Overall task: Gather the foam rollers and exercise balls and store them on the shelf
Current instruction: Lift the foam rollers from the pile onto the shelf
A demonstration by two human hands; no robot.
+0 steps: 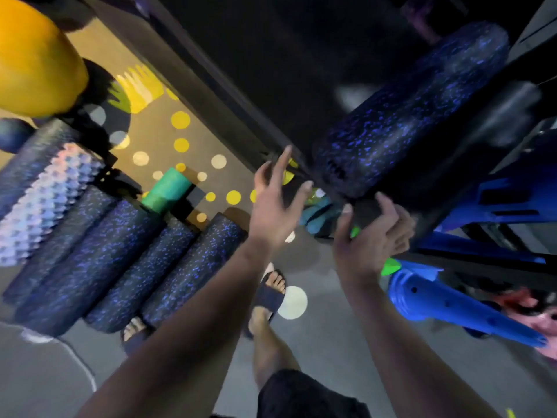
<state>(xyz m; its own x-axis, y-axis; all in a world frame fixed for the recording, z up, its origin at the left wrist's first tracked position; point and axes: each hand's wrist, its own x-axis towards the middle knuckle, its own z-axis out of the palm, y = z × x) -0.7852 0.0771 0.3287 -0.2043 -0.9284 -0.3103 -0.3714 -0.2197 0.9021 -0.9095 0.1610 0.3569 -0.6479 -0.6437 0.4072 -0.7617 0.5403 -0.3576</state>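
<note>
A blue-speckled foam roller [407, 116] lies on the dark shelf [211, 79] at upper right. A black foam roller [488, 125] lies beside it, and my right hand [373, 236] curls around its near end. My left hand [271, 206] hovers open by the shelf edge, fingers spread, holding nothing. Several speckled rollers [120, 251] lie side by side at lower left, with a pale knobbly roller [45, 200] and a green roller [168, 188]. A yellow exercise ball [33, 61] sits at upper left above a small dark blue ball [12, 134].
Blue plastic equipment [452, 306] and a blue stepper-like piece [506, 203] sit on lower shelf levels at right. My sandalled foot [271, 291] stands on grey floor between the rollers and the shelf. A dotted mat [180, 143] covers the floor behind.
</note>
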